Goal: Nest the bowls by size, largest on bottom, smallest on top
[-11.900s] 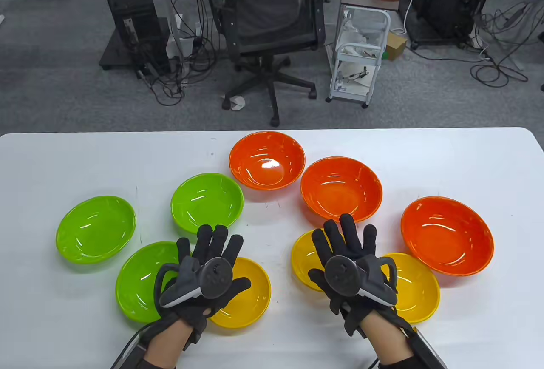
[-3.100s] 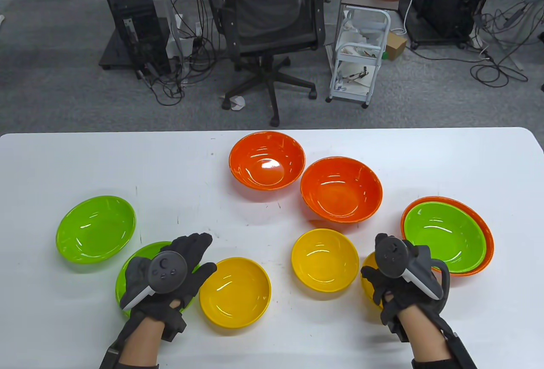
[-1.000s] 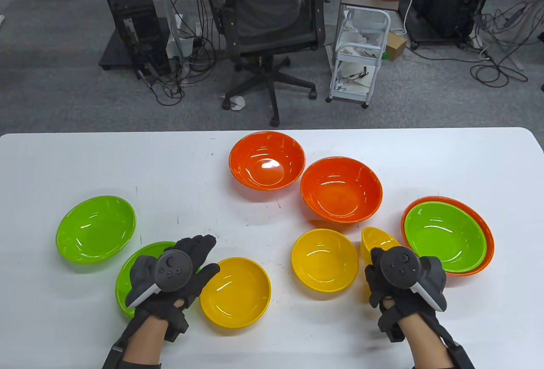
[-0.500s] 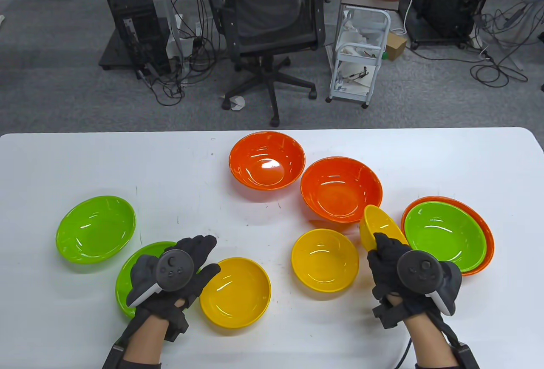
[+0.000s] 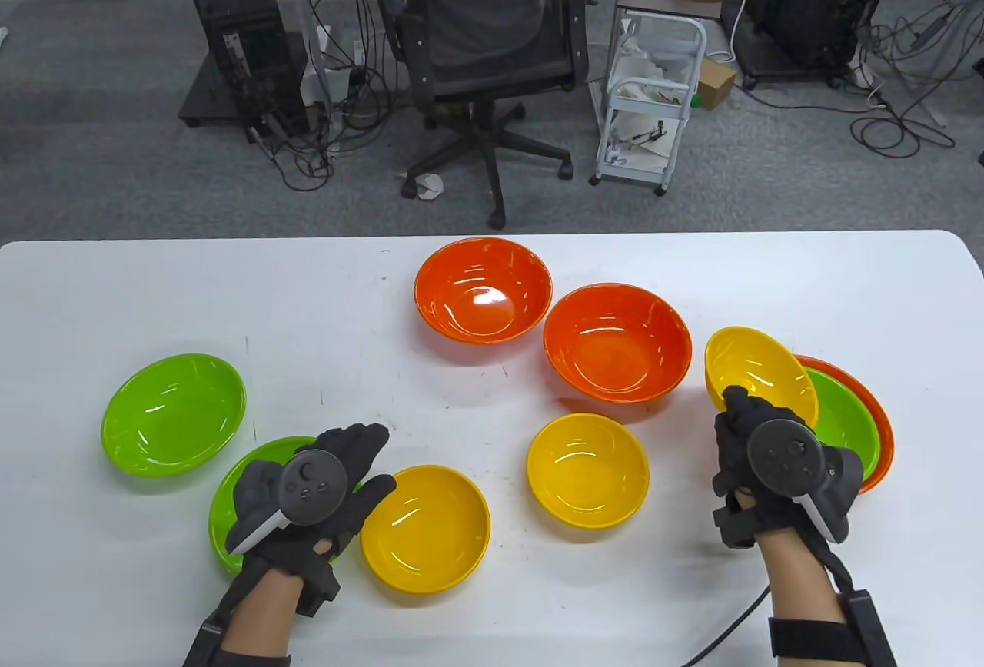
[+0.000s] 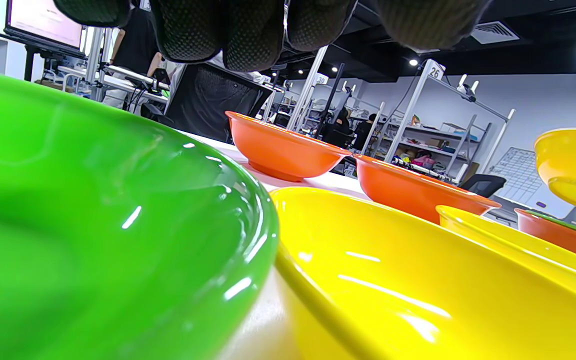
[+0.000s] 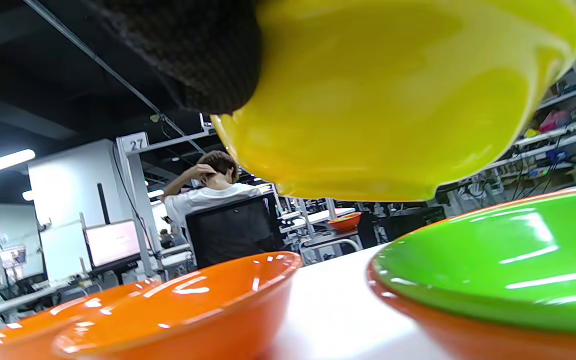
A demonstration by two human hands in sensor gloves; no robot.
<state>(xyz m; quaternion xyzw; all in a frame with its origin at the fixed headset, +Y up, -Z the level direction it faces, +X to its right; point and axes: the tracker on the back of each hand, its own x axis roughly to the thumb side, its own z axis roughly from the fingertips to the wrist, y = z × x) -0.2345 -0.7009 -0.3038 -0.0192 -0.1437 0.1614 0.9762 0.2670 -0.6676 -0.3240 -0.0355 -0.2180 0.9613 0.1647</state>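
Note:
My right hand (image 5: 738, 413) grips a small yellow bowl (image 5: 757, 375) by its near rim and holds it, tilted, in the air over the left edge of a green bowl (image 5: 846, 421) nested in a large orange bowl (image 5: 882, 421). In the right wrist view the yellow bowl (image 7: 393, 100) hangs above the green bowl (image 7: 508, 265). My left hand (image 5: 346, 467) lies open, fingers extended, over a green bowl (image 5: 246, 498) beside a yellow bowl (image 5: 425, 529). Its fingertips (image 6: 248, 30) hold nothing.
On the white table (image 5: 807, 267) also stand a green bowl (image 5: 174, 413) at the left, two orange bowls (image 5: 483, 289) (image 5: 617, 342) at the middle back and a yellow bowl (image 5: 588, 469) in front of them. An office chair and a cart stand beyond the far edge.
My right hand has lifted the small yellow bowl off the table and carried it up and right, over the green-in-orange stack. The left hand has stayed put.

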